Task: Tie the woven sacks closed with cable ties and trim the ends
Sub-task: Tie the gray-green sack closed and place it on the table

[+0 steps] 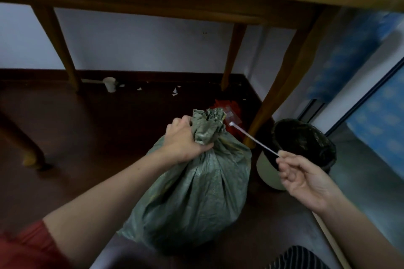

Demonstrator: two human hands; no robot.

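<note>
Sack [192,199]: green woven, full, standing on the dark floor [87,148] towards its far right corner, just in front of the wooden table's [282,85] near right leg. Mouth gathered into a bunched neck.

Left hand [183,137]: fingers curled tight round the neck, holding it closed.

Right hand [306,179]: thumb and forefinger pinch the tail of a white cable tie [253,137]; other fingers loosely bent. The tie runs straight up-left, its head just beside the gathered top. No loop round the neck is visible.

Lined bin [265,172] stands on the floor right of the sack.

Judgement: the step in hand is bringing the tie to the neck; wrapping not begun. Next move calls for passing the tie round the neck below the left fist, then threading tail through head without letting the gathers loosen. Trimming comes later.
</note>
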